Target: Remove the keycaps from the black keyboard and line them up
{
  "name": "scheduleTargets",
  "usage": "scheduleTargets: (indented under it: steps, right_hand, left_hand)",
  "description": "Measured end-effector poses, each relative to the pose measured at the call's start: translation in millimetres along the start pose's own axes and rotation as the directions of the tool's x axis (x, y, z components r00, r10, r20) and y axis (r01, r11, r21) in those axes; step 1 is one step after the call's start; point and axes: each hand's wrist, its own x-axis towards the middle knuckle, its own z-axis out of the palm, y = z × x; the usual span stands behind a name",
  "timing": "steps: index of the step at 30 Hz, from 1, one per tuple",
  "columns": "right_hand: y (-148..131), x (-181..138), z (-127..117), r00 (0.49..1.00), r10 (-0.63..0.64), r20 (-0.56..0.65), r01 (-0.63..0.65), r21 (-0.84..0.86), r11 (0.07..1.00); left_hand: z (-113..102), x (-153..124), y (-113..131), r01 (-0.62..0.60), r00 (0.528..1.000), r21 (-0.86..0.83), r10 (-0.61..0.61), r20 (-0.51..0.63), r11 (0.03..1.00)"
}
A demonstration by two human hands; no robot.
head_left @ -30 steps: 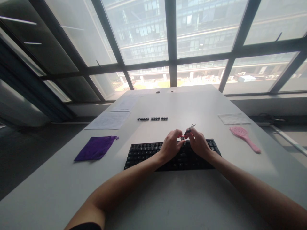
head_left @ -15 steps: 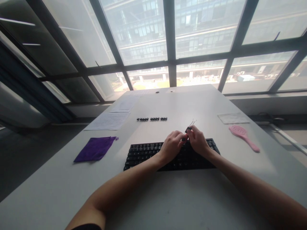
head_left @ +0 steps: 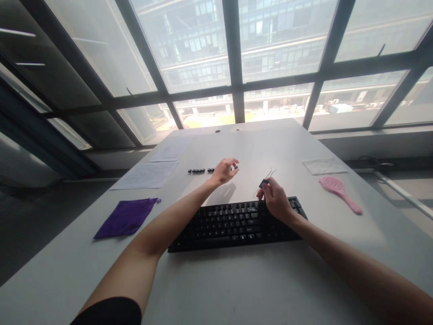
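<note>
A black keyboard lies on the grey table in front of me. My right hand hovers over the keyboard's far right edge, closed on a keycap puller with a black grip and wire loops pointing away. My left hand is stretched forward to the right end of a row of small black keycaps. Its fingers are curled in a pinch, and a keycap sits at the fingertips.
A purple cloth lies to the keyboard's left, with paper sheets beyond it. On the right are a pink hairbrush and a clear plastic bag. Large windows stand past the table's far edge.
My left hand left my right hand and reached forward to the keycap row. My right hand stayed over the keyboard with the puller. The view shifted slightly, so the keyboard shows more fully.
</note>
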Motion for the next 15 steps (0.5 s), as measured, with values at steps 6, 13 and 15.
scheduleTargets:
  steps: [6, 13, 15]
  right_hand:
    - [-2.8, -1.4, -0.4, 1.000, 0.013, 0.020, -0.013, 0.034, 0.999]
    - [-2.5, 0.3, -1.5, 0.999, 0.038, 0.030, -0.041, 0.110, 0.993]
    - [-1.7, 0.8, -1.6, 0.998, 0.050, 0.027, -0.053, 0.132, 0.990]
  left_hand:
    - [28.2, 11.5, -27.8, 0.019, 0.996, 0.103, -0.028, 0.087, 0.995]
    - [33.1, 20.0, -50.1, 0.133, 0.985, 0.081, -0.141, 0.096, 0.988]
    - [32.9, 21.5, -54.4, 0.165, 0.979, 0.078, -0.173, 0.109, 0.983]
